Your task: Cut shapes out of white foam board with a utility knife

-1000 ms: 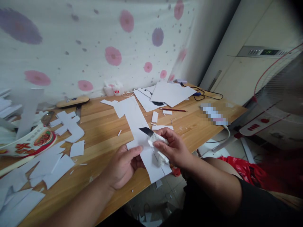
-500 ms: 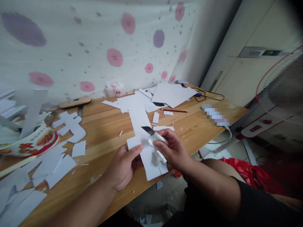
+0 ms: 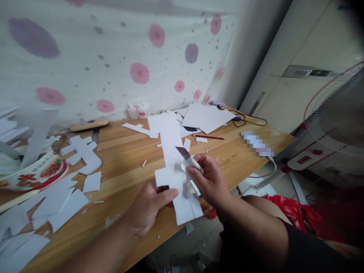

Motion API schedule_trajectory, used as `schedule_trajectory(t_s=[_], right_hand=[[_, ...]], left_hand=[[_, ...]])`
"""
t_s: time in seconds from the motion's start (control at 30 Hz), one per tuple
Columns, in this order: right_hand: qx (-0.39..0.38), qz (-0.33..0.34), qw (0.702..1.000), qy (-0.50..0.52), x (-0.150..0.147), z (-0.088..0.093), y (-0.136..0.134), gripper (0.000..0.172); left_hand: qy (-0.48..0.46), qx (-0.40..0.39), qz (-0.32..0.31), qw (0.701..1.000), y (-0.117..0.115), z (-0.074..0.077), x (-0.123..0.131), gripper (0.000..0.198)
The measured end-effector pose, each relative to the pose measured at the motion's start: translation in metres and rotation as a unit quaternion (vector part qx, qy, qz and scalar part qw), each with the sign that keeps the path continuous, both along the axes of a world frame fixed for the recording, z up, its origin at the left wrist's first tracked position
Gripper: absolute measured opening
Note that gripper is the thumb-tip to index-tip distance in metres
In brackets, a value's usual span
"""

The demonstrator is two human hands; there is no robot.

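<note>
My left hand (image 3: 149,206) pinches the near end of a long white cut-out paper piece (image 3: 170,155), thumb on top, over the front edge of the wooden table (image 3: 125,151). My right hand (image 3: 209,180) is closed round a utility knife (image 3: 189,167) whose handle is wrapped in white paper. Its dark blade points up and to the left and lies against the paper strip. The far end of the strip lifts above the table towards the wall.
White paper scraps (image 3: 45,206) cover the left of the table beside a printed bowl (image 3: 34,174). Loose sheets (image 3: 206,115), a red pencil (image 3: 209,137), glue bottles (image 3: 138,110) and a cable (image 3: 250,119) lie at the back. A fan (image 3: 335,125) stands right.
The long paper piece has swung so that its far end points more straight away and lifts off the table. Both hands have shifted slightly with it, and the blade now sits higher on the strip.
</note>
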State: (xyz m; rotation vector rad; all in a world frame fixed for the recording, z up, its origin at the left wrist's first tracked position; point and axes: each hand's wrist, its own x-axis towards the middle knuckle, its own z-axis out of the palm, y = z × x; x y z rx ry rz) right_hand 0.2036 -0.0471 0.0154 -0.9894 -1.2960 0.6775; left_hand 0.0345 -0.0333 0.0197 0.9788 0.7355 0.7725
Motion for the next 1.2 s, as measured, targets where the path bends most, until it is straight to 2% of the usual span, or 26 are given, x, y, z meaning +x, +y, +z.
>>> schedule_trajectory(t_s=[0.03, 0.1, 0.13, 0.17, 0.2, 0.27, 0.3, 0.4, 0.47, 0.57, 0.63, 0.7, 0.77, 0.83, 0.9, 0.97, 1.03, 1.2], right_hand=[[-0.010, 0.021, 1.000, -0.009, 0.004, 0.001, 0.001, 0.012], [-0.042, 0.081, 0.995, -0.028, 0.015, 0.001, 0.003, 0.014], [-0.060, 0.120, 0.990, -0.039, 0.021, 0.000, 0.005, 0.015], [-0.080, 0.164, 0.982, -0.054, 0.028, -0.001, 0.007, 0.016], [-0.100, 0.205, 0.971, -0.071, 0.034, -0.002, 0.009, 0.017], [-0.129, 0.262, 0.950, -0.108, 0.042, -0.005, 0.013, 0.017], [-0.138, 0.276, 0.943, -0.126, 0.045, -0.007, 0.016, 0.016], [-0.144, 0.288, 0.929, -0.184, 0.047, -0.010, 0.021, 0.015], [-0.150, 0.269, 0.918, -0.251, 0.049, -0.009, 0.025, 0.011], [-0.179, 0.190, 0.904, -0.339, 0.053, -0.006, 0.030, 0.005], [-0.194, 0.111, 0.902, -0.368, 0.055, -0.002, 0.032, 0.009], [-0.182, 0.051, 0.895, -0.404, 0.053, 0.002, 0.031, 0.013], [-0.146, 0.029, 0.880, -0.452, 0.047, 0.006, 0.028, 0.020], [-0.118, 0.026, 0.857, -0.502, 0.040, 0.009, 0.024, 0.029], [-0.117, 0.013, 0.829, -0.547, 0.034, 0.010, 0.021, 0.035], [-0.133, 0.000, 0.804, -0.580, 0.032, 0.010, 0.020, 0.035], [-0.139, 0.000, 0.795, -0.591, 0.033, 0.009, 0.019, 0.032], [-0.115, 0.036, 0.828, -0.548, 0.035, 0.008, 0.018, 0.032]], left_hand=[[-0.004, 0.005, 0.027, 1.000, 0.004, 0.001, -0.002, 0.028], [0.006, 0.024, 0.127, 0.992, 0.019, 0.002, -0.010, 0.027], [0.024, 0.041, 0.199, 0.979, 0.029, 0.003, -0.015, 0.025], [0.048, 0.075, 0.292, 0.952, 0.041, 0.004, -0.022, 0.022], [0.061, 0.091, 0.340, 0.934, 0.052, 0.004, -0.029, 0.021], [0.090, 0.106, 0.377, 0.916, 0.074, 0.003, -0.042, 0.018], [0.113, 0.119, 0.375, 0.912, 0.083, 0.001, -0.048, 0.017], [0.211, 0.189, 0.337, 0.898, 0.096, -0.006, -0.057, 0.015], [0.285, 0.251, 0.253, 0.890, 0.095, -0.011, -0.056, 0.017], [0.366, 0.346, 0.105, 0.857, 0.086, -0.017, -0.052, 0.026], [0.400, 0.397, 0.052, 0.825, 0.080, -0.019, -0.049, 0.030], [0.424, 0.430, 0.024, 0.796, 0.075, -0.020, -0.047, 0.029], [0.459, 0.479, -0.008, 0.749, 0.070, -0.020, -0.044, 0.024], [0.488, 0.541, -0.047, 0.683, 0.064, -0.020, -0.039, 0.022], [0.492, 0.589, -0.083, 0.635, 0.058, -0.022, -0.033, 0.026], [0.481, 0.607, -0.105, 0.624, 0.052, -0.026, -0.029, 0.031], [0.477, 0.608, -0.115, 0.624, 0.048, -0.029, -0.027, 0.037], [0.470, 0.589, -0.124, 0.645, 0.049, -0.034, -0.027, 0.043]])
